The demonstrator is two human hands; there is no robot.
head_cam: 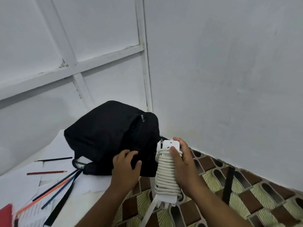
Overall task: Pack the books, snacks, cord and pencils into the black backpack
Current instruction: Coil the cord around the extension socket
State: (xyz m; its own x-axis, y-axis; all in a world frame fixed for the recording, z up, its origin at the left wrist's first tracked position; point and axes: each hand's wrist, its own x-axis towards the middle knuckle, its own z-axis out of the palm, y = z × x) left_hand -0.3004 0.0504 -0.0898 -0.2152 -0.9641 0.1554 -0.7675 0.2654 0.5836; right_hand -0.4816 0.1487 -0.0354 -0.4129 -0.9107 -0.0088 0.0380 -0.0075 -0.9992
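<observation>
The black backpack (108, 133) stands in the corner by the white wall. My left hand (125, 167) grips the fabric at its front lower edge. My right hand (182, 163) holds a white power strip with its cord (165, 176) wound tightly around it, upright, just right of the backpack. Several coloured pencils (47, 172) lie on white paper to the left of the bag: a red one, a black one and a fan of orange, blue and black ones. A book's red corner (6, 215) shows at the bottom left. No snacks are in view.
White sheets of paper (54, 151) cover the surface on the left. A patterned brown and green cloth (229, 199) covers the right side. A black backpack strap (228, 185) lies across that cloth. White walls close in at the back and right.
</observation>
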